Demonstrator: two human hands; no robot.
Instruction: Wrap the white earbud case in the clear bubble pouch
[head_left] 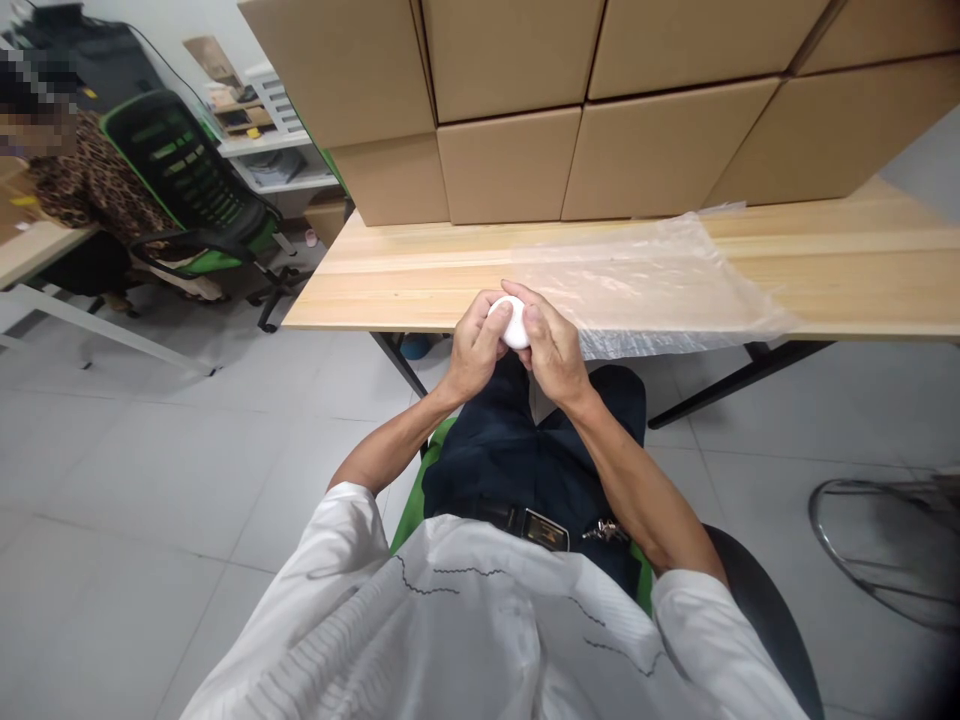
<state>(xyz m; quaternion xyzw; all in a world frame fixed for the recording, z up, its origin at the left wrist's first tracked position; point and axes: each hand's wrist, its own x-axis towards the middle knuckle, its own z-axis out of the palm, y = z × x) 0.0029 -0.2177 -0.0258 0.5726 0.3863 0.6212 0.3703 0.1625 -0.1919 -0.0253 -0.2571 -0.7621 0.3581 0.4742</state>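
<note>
A small white rounded object [514,326], smooth like a case or a puck, is held between both hands above my lap, close to the table's front edge. My left hand [475,345] is closed around its left side, thumb on top. From the other side my right hand [553,350] grips it, its thumb also pressing the upper face. The fingers hide the object's underside and rim, so its exact kind cannot be made out. A clear plastic bag [645,280] lies flat on the table just beyond and right of my right hand.
Stacked cardboard boxes [510,165] line the back of the wooden table [390,285]. At left, a person [105,170] sits by a green-and-black office chair [187,170] at another desk [45,250]. A metal-framed stool [877,540] stands on the floor at right.
</note>
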